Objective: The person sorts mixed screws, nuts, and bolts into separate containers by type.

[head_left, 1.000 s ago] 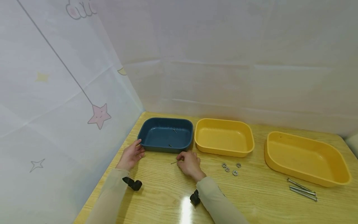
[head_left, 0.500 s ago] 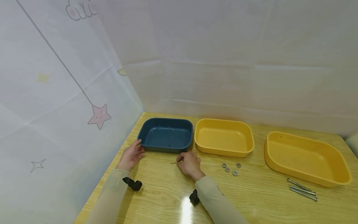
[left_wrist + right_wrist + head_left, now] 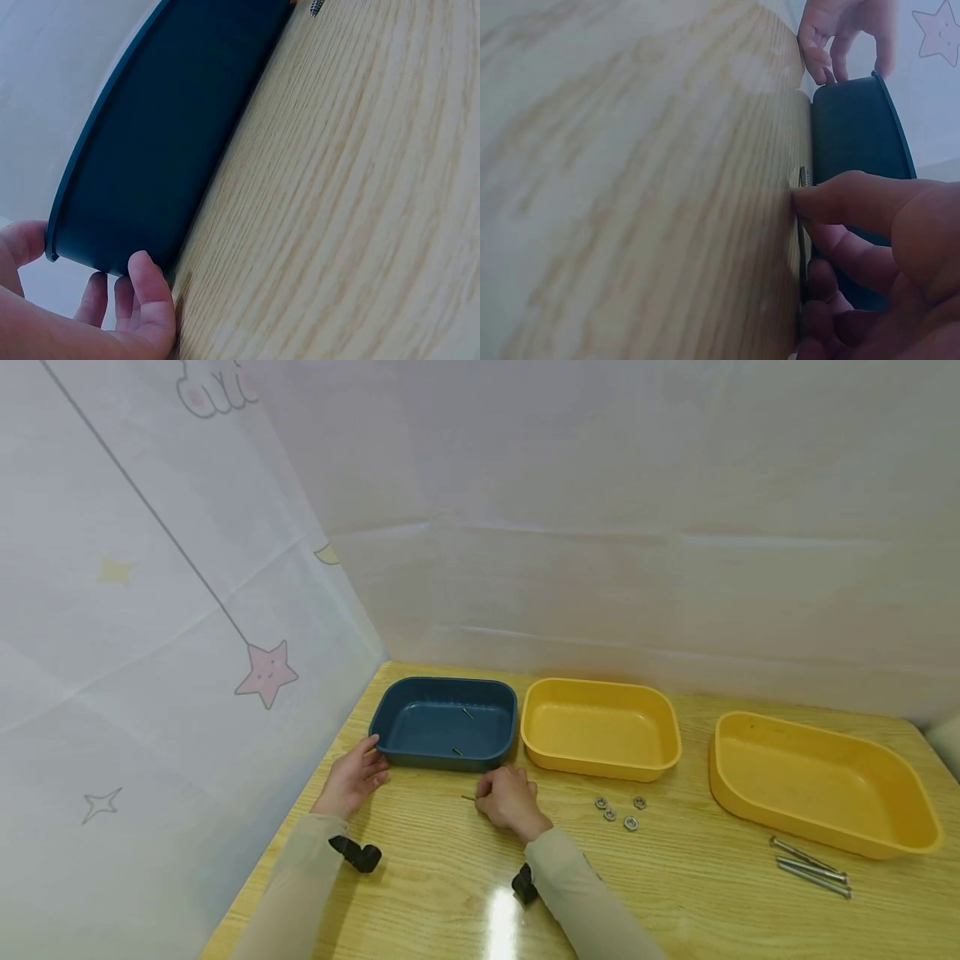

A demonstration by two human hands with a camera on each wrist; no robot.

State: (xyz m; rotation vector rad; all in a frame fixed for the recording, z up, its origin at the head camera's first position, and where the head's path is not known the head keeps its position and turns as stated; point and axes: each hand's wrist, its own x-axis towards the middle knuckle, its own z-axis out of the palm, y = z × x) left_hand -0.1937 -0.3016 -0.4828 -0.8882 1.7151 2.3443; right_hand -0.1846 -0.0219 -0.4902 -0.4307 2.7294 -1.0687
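Observation:
At the left corner of the dark blue tray (image 3: 420, 762), my left hand (image 3: 352, 781) touches the outside. Its thumb is at the rim and its fingers lie loosely bent against the end wall near the table. My right hand (image 3: 507, 797) is low over the wood in front of the tray's right end, with a thin screw (image 3: 468, 798) pinched between thumb and fingers. The screw's threaded tip (image 3: 805, 176) sticks out past the thumb in the right wrist view; the fingers cover part of the rest. Two small screws (image 3: 468, 713) lie inside the blue tray.
A yellow tray (image 3: 600, 768) stands right of the blue one, and another yellow tray (image 3: 825, 835) is farther right. Several hex nuts (image 3: 631, 822) lie before the middle tray. Long bolts (image 3: 813, 874) lie near the right tray. A patterned cloth wall (image 3: 525, 593) borders the table (image 3: 420, 877).
The right hand keeps the screw in almost the same spot; slightly less of the screw's end shows past the fingers. The left hand and the trays have not visibly moved.

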